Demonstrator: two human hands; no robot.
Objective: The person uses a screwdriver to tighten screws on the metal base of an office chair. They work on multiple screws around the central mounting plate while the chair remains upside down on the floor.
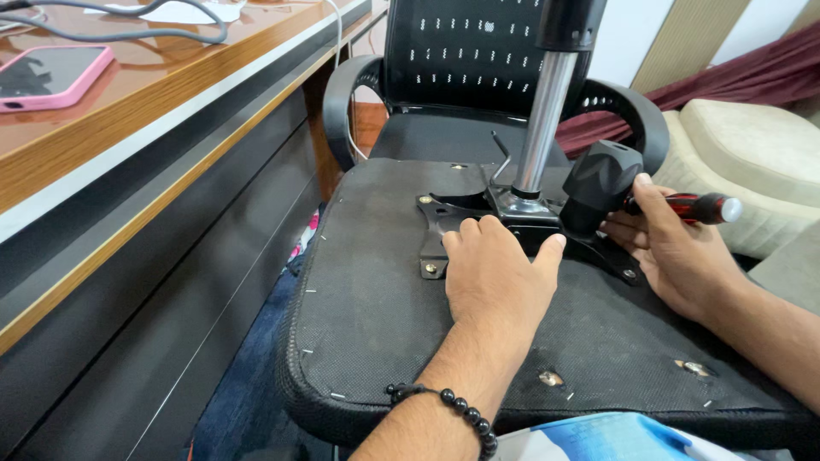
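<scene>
Head view looks down on an upturned black fabric-covered chair seat (376, 316). Left hand (495, 273) lies flat and open on the black metal mounting plate (444, 213), gripping nothing. Just right of the chrome gas-lift column (540, 128), right hand (675, 252) is closed around a red-and-black-handled screwdriver (696, 207), beside a black plastic lever knob (598, 179).

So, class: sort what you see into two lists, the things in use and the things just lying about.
In use: left hand pressing the black metal mounting plate on the upturned black seat base; right hand holding the red-and-black screwdriver; chrome gas cylinder.

Lying about: pink-cased phone, grey cable, cream cushion.
</scene>
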